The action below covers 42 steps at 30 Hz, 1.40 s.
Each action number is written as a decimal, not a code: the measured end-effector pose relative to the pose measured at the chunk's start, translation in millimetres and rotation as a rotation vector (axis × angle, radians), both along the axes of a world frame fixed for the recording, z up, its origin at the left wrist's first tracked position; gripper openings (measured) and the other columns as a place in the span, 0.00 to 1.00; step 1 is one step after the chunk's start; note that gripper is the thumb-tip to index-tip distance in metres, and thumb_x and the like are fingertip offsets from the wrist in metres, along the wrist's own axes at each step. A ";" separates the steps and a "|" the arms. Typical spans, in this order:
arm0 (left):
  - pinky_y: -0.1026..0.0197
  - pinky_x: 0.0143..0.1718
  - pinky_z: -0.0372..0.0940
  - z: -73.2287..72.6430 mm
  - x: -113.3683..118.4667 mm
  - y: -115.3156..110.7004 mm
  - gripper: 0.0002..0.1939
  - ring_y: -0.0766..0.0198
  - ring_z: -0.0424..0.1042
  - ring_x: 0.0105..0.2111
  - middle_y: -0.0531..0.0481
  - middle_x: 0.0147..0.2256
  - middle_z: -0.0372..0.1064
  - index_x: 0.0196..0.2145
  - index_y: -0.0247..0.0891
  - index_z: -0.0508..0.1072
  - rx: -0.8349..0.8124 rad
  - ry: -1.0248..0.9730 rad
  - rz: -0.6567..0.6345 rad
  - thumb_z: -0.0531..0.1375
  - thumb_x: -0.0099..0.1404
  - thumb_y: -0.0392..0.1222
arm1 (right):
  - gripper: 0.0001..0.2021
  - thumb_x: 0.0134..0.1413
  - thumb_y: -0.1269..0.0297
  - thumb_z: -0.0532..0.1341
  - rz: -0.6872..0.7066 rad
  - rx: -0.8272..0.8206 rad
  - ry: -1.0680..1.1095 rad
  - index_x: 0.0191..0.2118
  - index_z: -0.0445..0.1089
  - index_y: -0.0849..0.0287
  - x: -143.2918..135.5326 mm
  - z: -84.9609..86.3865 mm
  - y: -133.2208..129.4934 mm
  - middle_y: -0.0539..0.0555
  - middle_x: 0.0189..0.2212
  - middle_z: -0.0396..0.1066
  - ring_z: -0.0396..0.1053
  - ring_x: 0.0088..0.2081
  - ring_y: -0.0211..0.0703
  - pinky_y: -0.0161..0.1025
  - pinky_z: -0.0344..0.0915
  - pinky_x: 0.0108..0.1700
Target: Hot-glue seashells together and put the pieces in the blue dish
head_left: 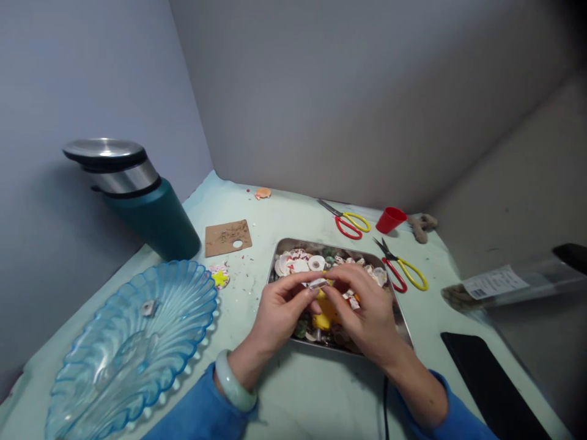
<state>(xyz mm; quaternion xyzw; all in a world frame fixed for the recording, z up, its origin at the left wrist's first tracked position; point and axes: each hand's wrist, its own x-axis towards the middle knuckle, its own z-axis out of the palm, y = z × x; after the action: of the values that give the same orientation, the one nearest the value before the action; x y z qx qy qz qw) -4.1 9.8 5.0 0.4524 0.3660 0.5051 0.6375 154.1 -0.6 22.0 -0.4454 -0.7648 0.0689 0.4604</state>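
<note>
My left hand (283, 305) pinches a small, shiny whitish piece (316, 283) between thumb and fingers; it is too small to name. From the other side, the thumb and forefinger of my right hand (367, 305) close on the same piece. Both hands are above a metal tray (280, 252) filled with a jumble of small flat pieces. White round pieces (316, 263) lie toward its far side, and green ones are among them. Something yellow (323, 321) shows beneath my fingers, partly covered by them. A pale green bangle (233, 384) circles my left wrist.
At left are a blue scalloped glass dish (183, 287) and a teal bottle (158, 220). Brown card (220, 238) lies behind. Two pairs of scissors (348, 226), a red cup (391, 220), a clear labelled bag (495, 286) and a black flat object (490, 385) are right.
</note>
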 end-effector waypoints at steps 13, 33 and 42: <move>0.65 0.28 0.67 6.0 1.5 0.1 0.16 0.68 0.70 0.22 0.53 0.21 0.71 0.42 0.34 0.78 -0.031 0.037 -0.032 0.67 0.54 0.39 | 0.09 0.57 0.77 0.56 -0.026 0.015 0.003 0.39 0.68 0.57 0.2 -3.3 0.3 0.54 0.34 0.70 0.69 0.37 0.44 0.42 0.67 0.40; 0.64 0.28 0.68 6.0 3.1 -0.5 0.16 0.66 0.71 0.21 0.51 0.19 0.72 0.37 0.32 0.76 -0.071 0.002 0.007 0.65 0.58 0.48 | 0.08 0.59 0.78 0.57 0.045 0.022 0.020 0.40 0.68 0.60 -2.0 1.2 -1.8 0.55 0.34 0.71 0.68 0.37 0.41 0.39 0.65 0.41; 0.64 0.29 0.69 0.4 2.9 -0.1 0.13 0.66 0.72 0.23 0.50 0.20 0.73 0.37 0.31 0.76 -0.026 0.028 0.009 0.64 0.60 0.45 | 0.08 0.58 0.78 0.59 0.069 0.003 -0.005 0.41 0.70 0.61 -1.0 -2.7 -0.5 0.57 0.35 0.70 0.69 0.39 0.43 0.40 0.67 0.41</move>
<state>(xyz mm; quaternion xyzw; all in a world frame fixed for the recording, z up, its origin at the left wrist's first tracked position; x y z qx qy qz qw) -1.1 9.7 5.4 0.4495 0.3833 0.4967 0.6359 153.1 -1.1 19.3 -0.4181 -0.7811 0.0824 0.4565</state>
